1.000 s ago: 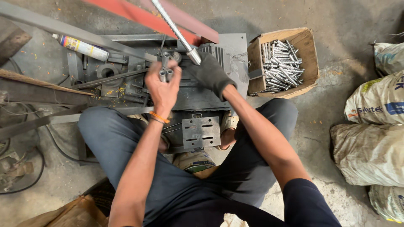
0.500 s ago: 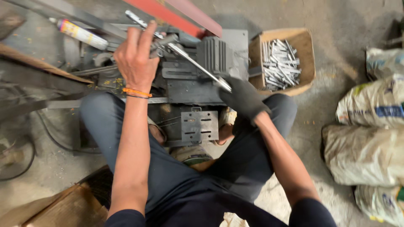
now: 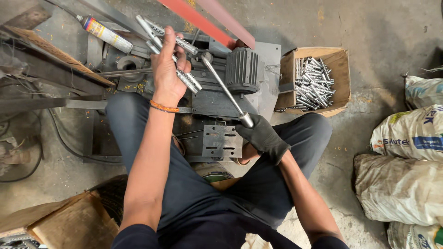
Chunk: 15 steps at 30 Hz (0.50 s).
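Up top, left hand w/ fingers curled tight round a bunch of slotted metal sleeves, held clear over the machine. Gloved right hand has fingers wrapped on the lever handle, pulled toward lap for leverage. Cardboard box of same parts sits just beside, w/in reach.

Right hand pulled lever down; left hand lifted rods.

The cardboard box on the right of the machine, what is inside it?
The box holds a loose pile of silvery metal sleeves, like the ones in the left hand. They cover most of the bottom, so what lies below them cannot be seen.
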Tool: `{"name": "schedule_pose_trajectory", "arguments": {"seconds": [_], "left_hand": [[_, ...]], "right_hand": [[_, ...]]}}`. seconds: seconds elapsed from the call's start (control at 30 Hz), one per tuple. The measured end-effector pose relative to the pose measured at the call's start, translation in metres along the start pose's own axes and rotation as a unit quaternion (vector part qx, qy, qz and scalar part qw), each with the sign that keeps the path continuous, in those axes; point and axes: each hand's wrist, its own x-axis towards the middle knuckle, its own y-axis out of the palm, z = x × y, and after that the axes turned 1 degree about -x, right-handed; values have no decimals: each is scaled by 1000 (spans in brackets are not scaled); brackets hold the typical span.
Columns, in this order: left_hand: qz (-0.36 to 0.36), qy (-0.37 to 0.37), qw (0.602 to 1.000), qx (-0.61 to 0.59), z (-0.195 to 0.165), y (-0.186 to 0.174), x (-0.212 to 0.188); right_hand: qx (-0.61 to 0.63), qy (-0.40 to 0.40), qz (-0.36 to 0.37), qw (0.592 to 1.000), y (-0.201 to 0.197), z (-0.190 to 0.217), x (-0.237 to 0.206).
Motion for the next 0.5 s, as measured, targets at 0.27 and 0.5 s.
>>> {"name": "schedule_pose_trajectory", "arguments": {"seconds": [0.27,0.5], "left_hand": [[34,52,989,133,3,7,-8],[155,-17,928,338,55,24,-32]], "right_hand": [[-29,5,1,1000,-1,-5,11],[68,31,9,997,-5,30,23]]}}
